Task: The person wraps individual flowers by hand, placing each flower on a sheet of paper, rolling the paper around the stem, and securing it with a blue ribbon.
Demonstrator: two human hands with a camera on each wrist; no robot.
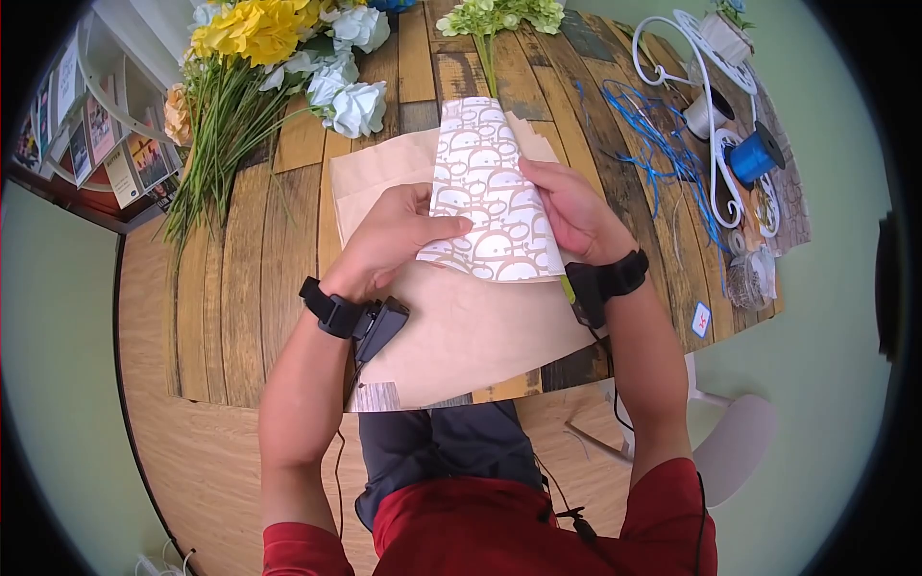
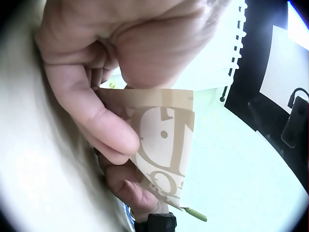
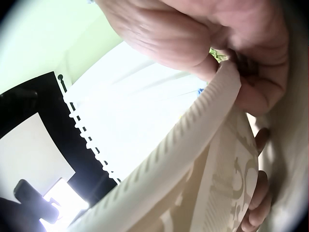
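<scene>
A white patterned paper [image 1: 492, 206], shaped like a cone, is held above a brown paper sheet [image 1: 461, 326]. The left hand [image 1: 408, 230] grips its left side, thumb on the front. On the right edge the right hand [image 1: 571, 206] pinches the paper between thumb and fingers. Green stems [image 1: 488, 62] with pale green flowers [image 1: 499, 15] lie beyond its top. A green stem end [image 2: 196, 214] sticks out past the paper's lower corner. In the right wrist view the rolled paper edge [image 3: 193, 125] runs up to the right hand [image 3: 236, 53].
Yellow flowers [image 1: 257, 31], pale blue flowers [image 1: 357, 108] and long stems lie at the back left. On the right are blue ribbon strands [image 1: 658, 154], a blue spool [image 1: 756, 156], a white scrollwork stand [image 1: 715, 125] and a small card [image 1: 701, 319]. A white chair [image 1: 735, 446] stands below right.
</scene>
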